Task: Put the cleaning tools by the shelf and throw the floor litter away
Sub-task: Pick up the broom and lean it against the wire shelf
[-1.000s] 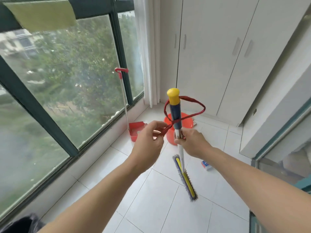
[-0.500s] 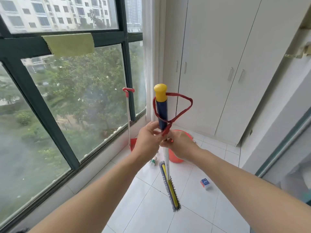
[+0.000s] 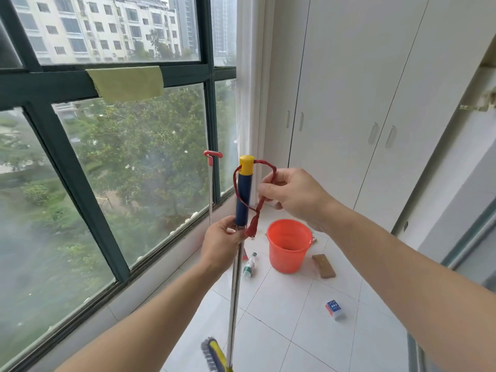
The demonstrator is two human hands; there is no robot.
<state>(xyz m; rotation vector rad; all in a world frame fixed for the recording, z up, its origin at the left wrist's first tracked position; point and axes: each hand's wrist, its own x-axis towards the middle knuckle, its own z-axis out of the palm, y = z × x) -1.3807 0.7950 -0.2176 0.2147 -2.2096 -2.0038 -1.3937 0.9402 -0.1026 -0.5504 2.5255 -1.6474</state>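
So the broom (image 3: 243, 197) is standing upright, brush head down at the floor tiles. The left hand (image 3: 222, 238) is wrapped round the pole right under the blue grip. The right hand (image 3: 294, 196) is pinching the red hanging loop (image 3: 258, 210) tied through the yellow cap. Litter's on the floor: a small bottle (image 3: 249, 264) just beside the orange bucket (image 3: 288, 253), and a blue-and-white box (image 3: 334, 309) nearer the camera.

Half the brush head (image 3: 214, 356) off-frame below; dustpan (image 3: 211, 189) base mostly behind the left hand (image 3: 222, 245); bottle (image 3: 249, 265) label unreadable.
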